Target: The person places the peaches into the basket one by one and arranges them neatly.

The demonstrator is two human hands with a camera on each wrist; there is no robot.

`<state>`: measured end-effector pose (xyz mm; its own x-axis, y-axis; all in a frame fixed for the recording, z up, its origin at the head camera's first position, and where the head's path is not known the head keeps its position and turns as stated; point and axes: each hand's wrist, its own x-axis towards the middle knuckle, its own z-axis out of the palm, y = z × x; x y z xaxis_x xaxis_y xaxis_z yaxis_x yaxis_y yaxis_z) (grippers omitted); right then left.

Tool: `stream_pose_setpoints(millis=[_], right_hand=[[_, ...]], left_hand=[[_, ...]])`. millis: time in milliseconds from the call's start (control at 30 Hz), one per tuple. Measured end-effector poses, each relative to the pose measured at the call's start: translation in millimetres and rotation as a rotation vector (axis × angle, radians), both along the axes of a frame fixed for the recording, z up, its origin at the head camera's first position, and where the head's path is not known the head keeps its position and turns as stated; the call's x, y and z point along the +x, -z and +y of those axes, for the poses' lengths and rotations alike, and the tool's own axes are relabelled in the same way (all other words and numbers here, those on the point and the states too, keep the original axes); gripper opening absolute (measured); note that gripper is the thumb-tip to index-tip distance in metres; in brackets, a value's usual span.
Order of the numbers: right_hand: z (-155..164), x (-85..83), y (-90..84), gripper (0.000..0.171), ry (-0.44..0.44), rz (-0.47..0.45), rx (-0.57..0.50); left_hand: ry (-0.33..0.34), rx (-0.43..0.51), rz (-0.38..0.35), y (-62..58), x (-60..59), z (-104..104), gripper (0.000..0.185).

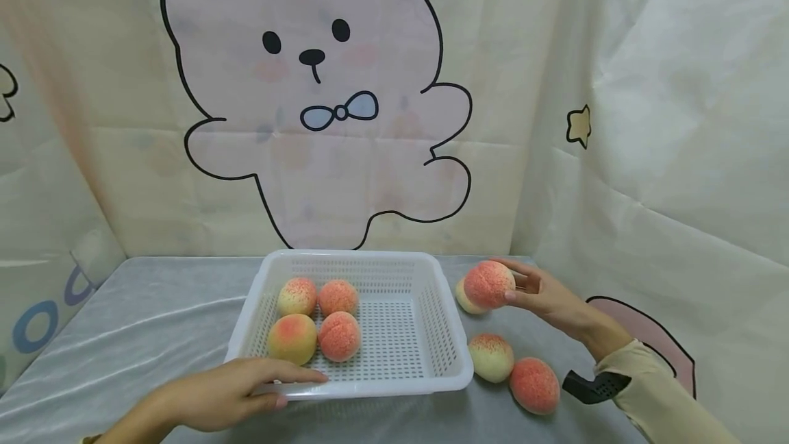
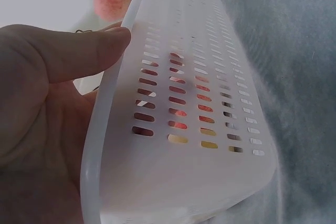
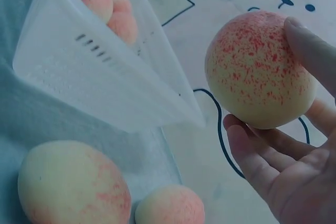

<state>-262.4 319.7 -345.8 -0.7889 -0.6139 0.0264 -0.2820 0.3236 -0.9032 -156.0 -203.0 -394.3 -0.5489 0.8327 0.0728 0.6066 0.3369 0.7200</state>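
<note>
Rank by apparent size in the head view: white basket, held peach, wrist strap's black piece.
1. White basket, largest by far.
2. Peach gripped by the right hand.
3. Black strap piece: similar width, thinner; it sits nearer the camera, so unsure.

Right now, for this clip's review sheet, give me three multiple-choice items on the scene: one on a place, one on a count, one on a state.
1. Where does the left hand rest?
A. on the near rim of the white basket
B. on the backdrop
C. on a loose peach

2. How many peaches lie inside the basket?
A. two
B. four
C. six

3. What is the state of the peach in the right hand?
A. lying in the basket
B. cut in half
C. held up off the table, beside the basket

Answers:
1 A, the head view shows its fingers laid along the front rim.
2 B, four peaches cluster in the basket's left half.
3 C, fingers curl round it above the grey cloth, with three other peaches lying loose nearby.
</note>
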Motion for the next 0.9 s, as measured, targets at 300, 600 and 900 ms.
stream_pose_setpoints(millis=[300, 600, 900], right_hand=[[-29, -0.4, -8.9, 0.06, 0.011, -0.004, -0.004], [-57, -3.7, -16.2, 0.061, 0.015, -0.071, -0.009], [-85, -13.6, -13.0, 0.064, -0.001, -0.168, -0.072]], left_hand=[[0.0, -0.003, 0.008, -1.3, -0.5, 0, 0.043], [0.005, 0.001, -0.038, -2.1, -0.7, -1, 0.044], [0.021, 0.012, -0.028, -1.1, -1.4, -1, 0.044]])
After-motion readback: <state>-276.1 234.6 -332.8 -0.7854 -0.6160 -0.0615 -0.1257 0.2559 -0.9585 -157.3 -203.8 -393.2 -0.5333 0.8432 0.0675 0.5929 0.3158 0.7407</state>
